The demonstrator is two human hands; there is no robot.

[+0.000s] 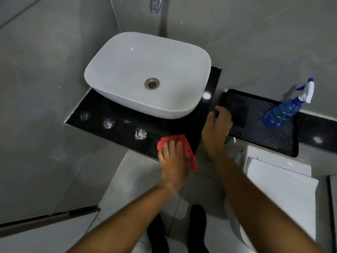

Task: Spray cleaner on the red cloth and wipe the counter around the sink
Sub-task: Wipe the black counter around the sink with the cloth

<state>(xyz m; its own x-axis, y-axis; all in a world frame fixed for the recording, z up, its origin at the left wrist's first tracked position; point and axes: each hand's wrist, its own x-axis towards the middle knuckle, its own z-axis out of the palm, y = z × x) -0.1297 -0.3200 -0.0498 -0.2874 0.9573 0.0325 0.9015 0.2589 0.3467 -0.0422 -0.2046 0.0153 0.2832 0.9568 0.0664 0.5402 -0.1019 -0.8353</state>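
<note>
Grey wall tiles surround a black counter [113, 114] that carries a white vessel sink [145, 70], with its metal drain [151, 83] near the middle. Your left hand [172, 161] lies flat, fingers together, pressing the red cloth [175, 141] onto the near right corner of the counter. Three whitish foam patches [140, 134] sit in a row on the counter to the cloth's left. Your right hand [216, 128] reaches further right, fingers loosely spread, resting on the left edge of a black patterned tray [264, 132]. A blue spray bottle [284, 108] stands on the tray's far right corner, well apart from both hands. Below the tray is a white toilet [279, 194].
</note>
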